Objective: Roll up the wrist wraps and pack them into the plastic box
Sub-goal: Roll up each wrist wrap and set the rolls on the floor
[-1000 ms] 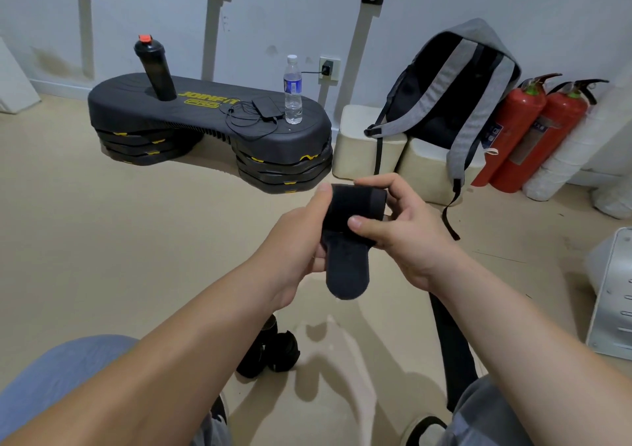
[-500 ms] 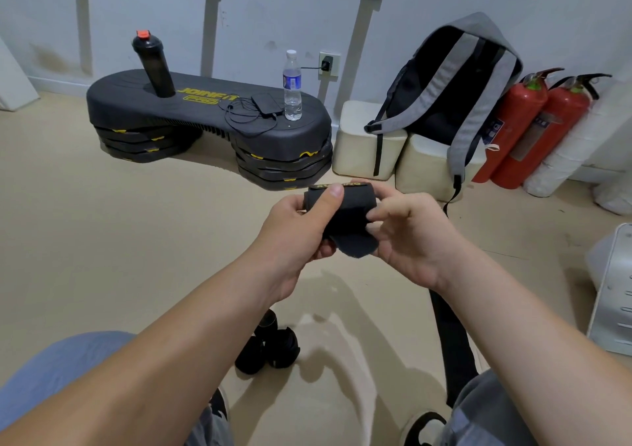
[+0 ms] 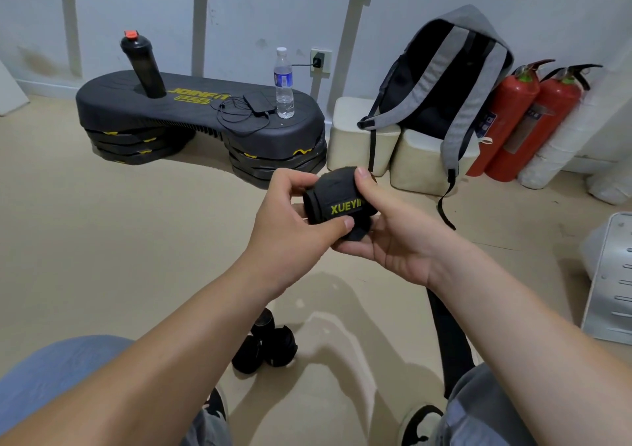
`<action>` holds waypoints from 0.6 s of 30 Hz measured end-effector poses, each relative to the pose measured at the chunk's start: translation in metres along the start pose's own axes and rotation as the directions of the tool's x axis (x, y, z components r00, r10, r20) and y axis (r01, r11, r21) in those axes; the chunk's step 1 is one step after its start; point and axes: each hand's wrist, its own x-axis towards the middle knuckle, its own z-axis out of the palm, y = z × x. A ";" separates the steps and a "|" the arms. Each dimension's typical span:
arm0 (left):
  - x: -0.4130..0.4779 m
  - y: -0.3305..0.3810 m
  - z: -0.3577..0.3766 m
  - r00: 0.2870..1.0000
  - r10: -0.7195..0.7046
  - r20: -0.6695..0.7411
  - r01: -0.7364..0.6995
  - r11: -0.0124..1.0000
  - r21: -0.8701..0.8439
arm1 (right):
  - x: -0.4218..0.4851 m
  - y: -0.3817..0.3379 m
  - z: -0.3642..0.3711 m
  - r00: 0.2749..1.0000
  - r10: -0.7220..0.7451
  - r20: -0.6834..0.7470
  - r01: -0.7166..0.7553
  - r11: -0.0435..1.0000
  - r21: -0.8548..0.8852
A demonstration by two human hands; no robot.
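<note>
From here I read the job as part done. Down on the floor [image 3: 102, 240] between the knees sit dark rolled bundles [image 3: 263, 348], which look like wraps finished and waiting. A long black strip [image 3: 448, 339] lies flat by the right leg, and I judge that's one not yet rolled. The plastic box — I can't pick it out anywhere in view, so packing looks untouched.

Now up to the middle: the wrist wrap [image 3: 337, 199] in work is held in the air in front of the chest, wound into a fat cylinder with yellow lettering facing me. A small tail end pokes out underneath, so I'd call this roll nearly closed, not quite sealed.

Left hand [image 3: 294, 219] is curled around the roll's left end, thumb pressed on its lower front edge. Right hand [image 3: 393, 230] cups it from below and the right, thumb clamped over the top. Both are gripping the same roll.
</note>
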 end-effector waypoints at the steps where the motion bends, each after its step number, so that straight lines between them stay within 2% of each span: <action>1: 0.000 -0.001 0.000 0.999 0.033 0.008 -0.033 0.998 0.062 | 0.000 0.001 -0.001 1.000 -0.006 -0.002 0.006 1.000 0.011; 3: -0.003 -0.004 0.003 0.993 0.116 0.029 -0.120 0.966 0.228 | 0.002 0.002 -0.002 1.000 -0.010 -0.018 0.011 1.000 0.021; 5: -0.006 -0.009 0.008 0.982 0.179 0.059 -0.188 0.927 0.324 | 0.005 0.005 -0.004 0.999 -0.002 -0.052 0.003 1.000 0.016; 7: -0.007 -0.011 0.009 0.983 0.160 0.091 -0.180 0.937 0.299 | 0.007 0.006 -0.009 0.996 0.018 -0.082 -0.016 1.000 0.026; 12: -0.003 -0.003 0.005 0.997 -0.029 0.074 0.023 0.996 0.081 | 0.009 0.003 -0.014 0.998 -0.019 -0.058 0.023 0.997 0.068; 15: -0.004 0.000 0.003 0.993 -0.034 0.109 0.019 0.990 0.141 | 0.005 0.002 -0.013 0.996 -0.083 -0.031 0.083 0.997 0.004; 18: -0.010 0.001 0.002 0.986 0.010 0.165 -0.047 0.974 0.220 | 0.000 0.003 -0.013 0.989 -0.118 -0.088 0.113 0.992 -0.053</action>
